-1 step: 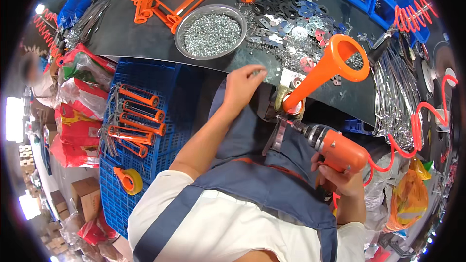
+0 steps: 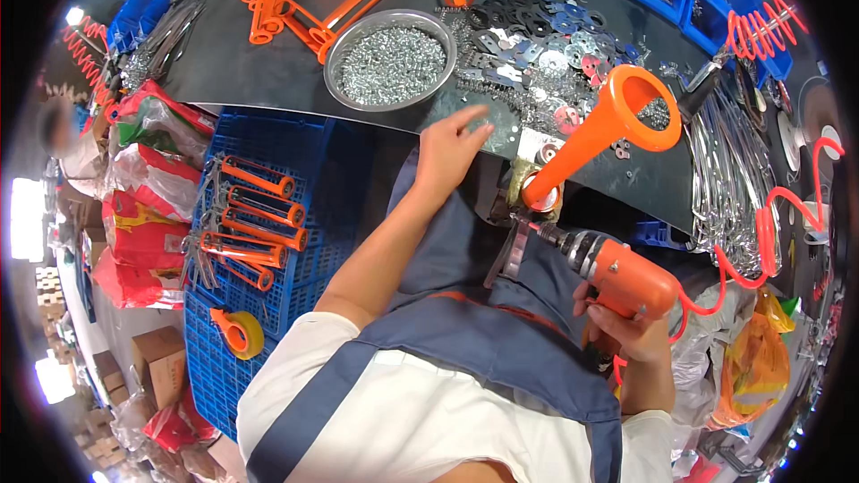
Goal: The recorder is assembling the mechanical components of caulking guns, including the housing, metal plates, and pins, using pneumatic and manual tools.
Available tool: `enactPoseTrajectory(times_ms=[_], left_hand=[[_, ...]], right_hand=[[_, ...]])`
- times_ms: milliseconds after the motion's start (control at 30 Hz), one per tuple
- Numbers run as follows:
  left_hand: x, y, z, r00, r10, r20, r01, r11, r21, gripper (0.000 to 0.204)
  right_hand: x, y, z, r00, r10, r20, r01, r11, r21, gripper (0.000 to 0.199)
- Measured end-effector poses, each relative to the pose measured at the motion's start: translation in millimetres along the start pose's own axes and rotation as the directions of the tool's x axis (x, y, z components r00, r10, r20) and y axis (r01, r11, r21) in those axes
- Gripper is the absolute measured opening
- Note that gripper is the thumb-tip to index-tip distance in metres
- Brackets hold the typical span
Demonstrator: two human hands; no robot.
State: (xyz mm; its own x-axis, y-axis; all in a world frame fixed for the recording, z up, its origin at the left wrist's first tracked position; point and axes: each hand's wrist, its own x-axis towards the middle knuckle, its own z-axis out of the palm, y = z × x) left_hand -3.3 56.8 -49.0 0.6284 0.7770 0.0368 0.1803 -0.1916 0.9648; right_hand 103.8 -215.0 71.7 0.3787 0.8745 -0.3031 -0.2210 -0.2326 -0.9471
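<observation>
My right hand [image 2: 629,331] grips the drill [image 2: 633,278], pointed toward the orange tube [image 2: 582,159] at the edge of the bench [image 2: 250,76]; my left hand [image 2: 446,156], half-open, seemingly empty, hovers near the fastener bowl [image 2: 389,105], presumably placed for reach.

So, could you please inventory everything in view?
worktable: one, dark, top
flared tube: one, orange, table's edge
power drill: one, orange, below the tube
bowl: one, silver, on table
small metal parts: many, silver, in bowl
plates and discs: many, mixed, beside bowl
tubular frames: several, orange, back left
bins: several, blue, top right
coiled hoses: several, red, both sides
metal strips: many, silver, right
crates: count unclear, blue, left
tubular handles: about five, orange, on crates
tape roll: one, yellow, on crates
plastic bags: several, red-white, far left
cardboard boxes: several, brown, lower left
left hand: one, bare, over table edge
right hand: one, bare, gripping drill
</observation>
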Motion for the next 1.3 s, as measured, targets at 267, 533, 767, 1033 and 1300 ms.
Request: enactPoseTrajectory(times_ms=[267,533,767,1033,1300], left_hand=[[-53,22,-12,0.787,-0.479,0.389,0.580,0.358,-0.732,0.018],[-76,-4,-6,0.700,0.002,0.714,0.711,0.091,-0.698,0.021],[-76,21,-5,0.723,-0.286,0.629,0.683,0.161,-0.712,0.015],[-78,10,-3,0.736,-0.205,0.645,0.676,0.176,-0.716,0.016],[-86,17,5,0.839,-0.318,0.441,0.543,0.514,-0.663,0.019]], right_hand=[[-2,8,-8,0.998,-0.009,0.060,0.008,1.000,0.012,0.030],[7,5,0,0.998,0.026,0.052,-0.031,0.996,0.083,0.032],[5,11,-3,0.998,-0.016,0.064,0.011,0.997,0.081,0.034],[7,16,-8,0.997,-0.003,0.073,-0.005,0.994,0.111,0.037],[9,20,-6,0.998,0.005,0.060,-0.012,0.993,0.120,0.031]])
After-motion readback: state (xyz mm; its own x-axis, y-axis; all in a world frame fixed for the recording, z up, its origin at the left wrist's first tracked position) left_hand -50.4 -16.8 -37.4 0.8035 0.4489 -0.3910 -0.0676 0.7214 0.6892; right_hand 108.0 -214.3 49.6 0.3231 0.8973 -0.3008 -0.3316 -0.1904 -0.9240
